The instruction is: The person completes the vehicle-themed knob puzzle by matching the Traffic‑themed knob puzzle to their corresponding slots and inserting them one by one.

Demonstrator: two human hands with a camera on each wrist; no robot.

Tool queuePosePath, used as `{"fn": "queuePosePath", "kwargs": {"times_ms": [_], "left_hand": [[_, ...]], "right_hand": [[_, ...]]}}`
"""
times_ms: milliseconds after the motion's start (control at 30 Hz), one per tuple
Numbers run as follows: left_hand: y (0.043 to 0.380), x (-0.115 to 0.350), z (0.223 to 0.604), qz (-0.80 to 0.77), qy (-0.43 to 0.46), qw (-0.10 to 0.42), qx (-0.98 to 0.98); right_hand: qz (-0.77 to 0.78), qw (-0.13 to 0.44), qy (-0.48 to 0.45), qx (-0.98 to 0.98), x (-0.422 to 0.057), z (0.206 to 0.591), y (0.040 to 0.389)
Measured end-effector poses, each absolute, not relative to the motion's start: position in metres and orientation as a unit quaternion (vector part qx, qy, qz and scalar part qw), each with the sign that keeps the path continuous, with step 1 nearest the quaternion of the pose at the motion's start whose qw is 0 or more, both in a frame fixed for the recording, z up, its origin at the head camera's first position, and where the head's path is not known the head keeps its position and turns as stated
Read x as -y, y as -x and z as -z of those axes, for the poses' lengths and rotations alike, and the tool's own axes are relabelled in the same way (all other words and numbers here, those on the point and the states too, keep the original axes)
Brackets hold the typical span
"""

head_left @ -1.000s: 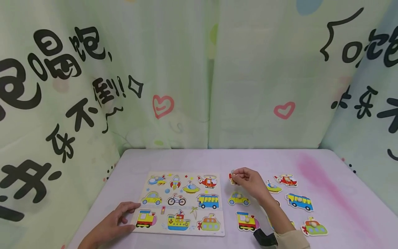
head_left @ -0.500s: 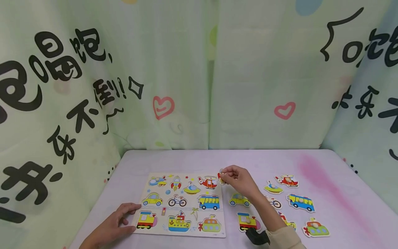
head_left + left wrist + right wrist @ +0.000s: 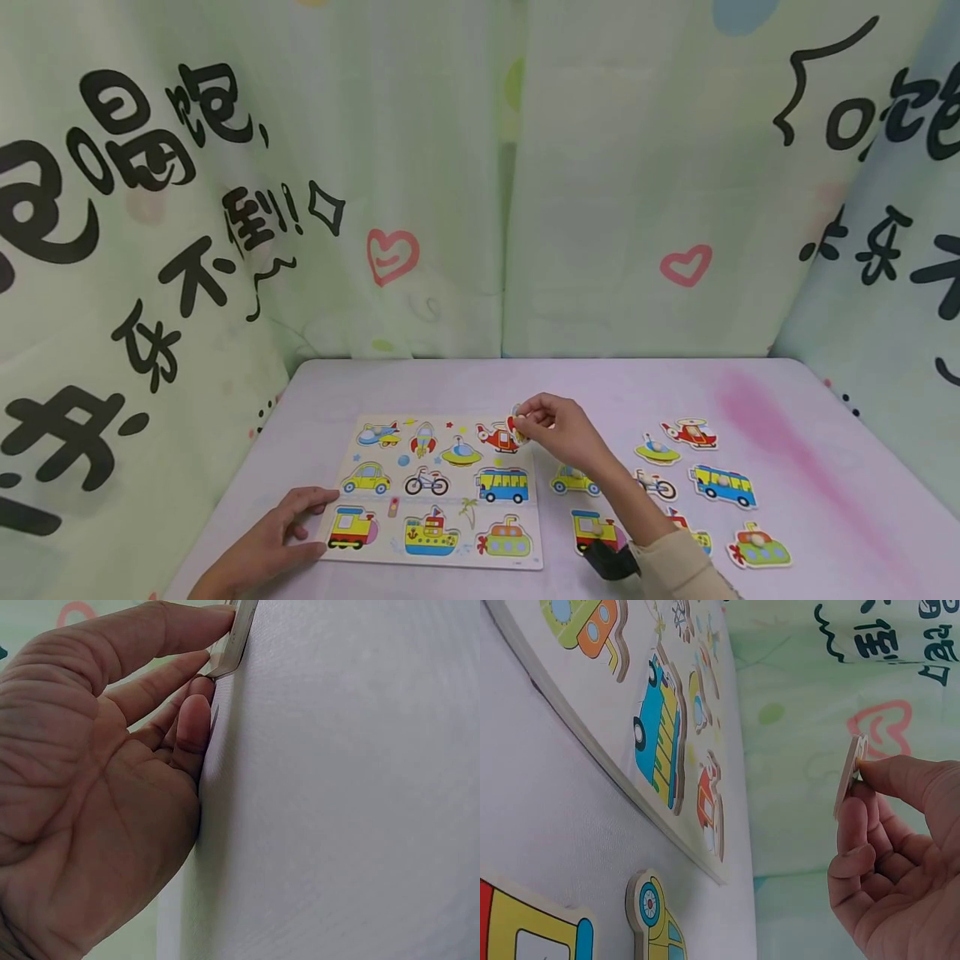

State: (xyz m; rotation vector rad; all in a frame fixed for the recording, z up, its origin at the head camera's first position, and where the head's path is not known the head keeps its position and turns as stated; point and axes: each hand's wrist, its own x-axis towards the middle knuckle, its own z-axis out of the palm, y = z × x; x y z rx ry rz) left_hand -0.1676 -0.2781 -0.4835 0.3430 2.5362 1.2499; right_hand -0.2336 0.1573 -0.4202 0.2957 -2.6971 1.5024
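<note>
So the pale lilac-white counter [image 3: 622, 392] is the biggest thing here. Flat rectangular wooden puzzle board [image 3: 390, 548] sits toward its 9 o'clock. My left hand [image 3: 273, 537], loosely spread, touches the board's 8 o'clock edge. My right hand [image 3: 564, 429] pinches a small, thin wooden piece with some red [image 3: 844, 776], tilted above the 2 o'clock corner. Looks like the carrying step; next calls for finding its recess and levelling it.

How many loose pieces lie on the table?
8, all right of the board: far side, helicopter and saucer; middle, car, bicycle and bus; near side, train, boat and submarine. The right arm covers parts, so more may be hidden.
</note>
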Motion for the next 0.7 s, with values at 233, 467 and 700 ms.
{"fn": "queuePosePath", "kwargs": {"times_ms": [233,467,700], "left_hand": [[0.168,0.280,0.481,-0.453,-0.125,0.147,-0.870],[0.168,0.280,0.482,-0.455,-0.128,0.139,-0.870],[0.166,0.280,0.483,-0.460,-0.134,0.140,-0.867]], "right_hand": [[-0.481,0.017,-0.117,0.869,-0.147,0.417,0.235],[-0.487,0.018,-0.113,0.866,-0.137,0.414,0.235],[-0.504,0.014,-0.106,0.857,-0.129,0.418,0.234]]}}
